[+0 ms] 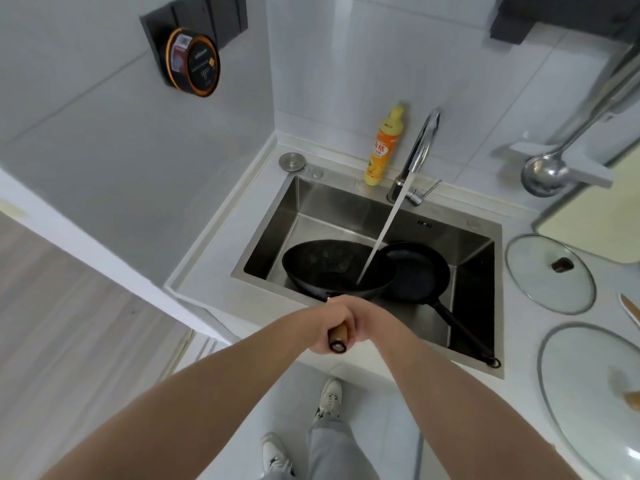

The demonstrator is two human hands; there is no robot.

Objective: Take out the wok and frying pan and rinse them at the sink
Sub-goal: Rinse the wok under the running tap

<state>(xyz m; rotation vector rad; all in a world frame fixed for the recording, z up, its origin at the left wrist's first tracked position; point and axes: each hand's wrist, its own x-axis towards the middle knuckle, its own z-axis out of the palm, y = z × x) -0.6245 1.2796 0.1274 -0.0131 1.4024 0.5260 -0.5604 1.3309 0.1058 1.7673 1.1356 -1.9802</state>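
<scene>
Both my hands clamp the wok's wooden handle (338, 338), left hand (332, 322) beside right hand (369, 323). The wok (332, 268) extends ahead of my grip, tilted in the sink (367, 209) under running water (384, 230); the frying pan (420, 271) lies right.

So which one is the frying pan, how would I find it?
Look into the steel sink under the running tap. Two black pans sit there. The frying pan is the smaller, flatter one on the right, with a long thin black handle; the deeper wok beside it has a wooden handle that both hands hold.
</scene>
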